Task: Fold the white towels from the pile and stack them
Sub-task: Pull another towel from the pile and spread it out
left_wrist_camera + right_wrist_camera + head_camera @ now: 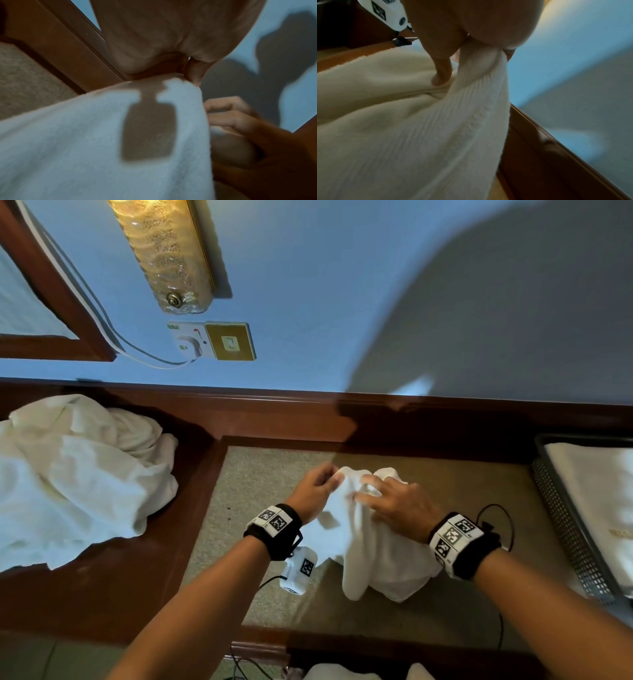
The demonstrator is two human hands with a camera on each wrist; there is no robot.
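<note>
Towel hangs bunched above the table centre, pinched at its top edge by the left hand and gripped by the right hand; the unfolded pile lies at nine o'clock, folded towels at three o'clock.

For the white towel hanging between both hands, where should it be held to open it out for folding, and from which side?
Likely at the two corners of its top edge. The towel hangs bunched, with the left hand and right hand pinching that edge close together. Each hand could slide outward along the hem, one to each side, gripping from above, so the cloth spreads flat over the beige surface.
</note>
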